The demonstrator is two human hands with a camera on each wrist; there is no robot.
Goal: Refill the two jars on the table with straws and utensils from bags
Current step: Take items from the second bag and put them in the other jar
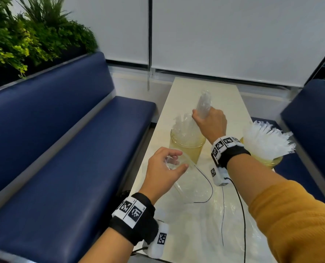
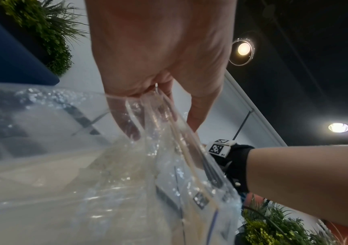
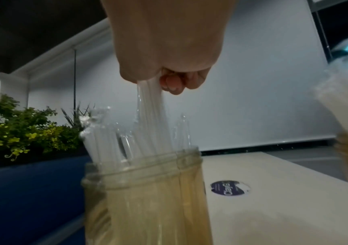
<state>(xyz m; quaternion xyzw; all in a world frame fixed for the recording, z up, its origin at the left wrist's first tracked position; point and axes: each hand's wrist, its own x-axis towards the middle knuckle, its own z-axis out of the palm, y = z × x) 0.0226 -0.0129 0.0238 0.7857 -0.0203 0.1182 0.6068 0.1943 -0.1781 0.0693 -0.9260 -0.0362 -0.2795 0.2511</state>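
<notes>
Two clear yellowish jars stand on the pale table (image 1: 232,103). My right hand (image 1: 210,121) grips a bundle of wrapped straws (image 1: 203,105) above the left jar (image 1: 186,147); the bundle's lower ends reach into that jar (image 3: 147,190) among other wrapped straws (image 3: 152,129). The right jar (image 1: 271,160) is packed with wrapped white utensils (image 1: 264,141). My left hand (image 1: 167,168) pinches the rim of a clear plastic bag (image 1: 192,188) lying on the table near the front; in the left wrist view its fingers (image 2: 196,119) curl round the bag's (image 2: 168,165) zip edge.
A dark blue bench (image 1: 63,152) runs along the table's left, with green plants (image 1: 25,35) behind it. Another blue seat (image 1: 313,114) stands on the right. Black cables (image 1: 241,215) trail over the bag. A round purple sticker (image 3: 228,189) lies on the table behind the left jar.
</notes>
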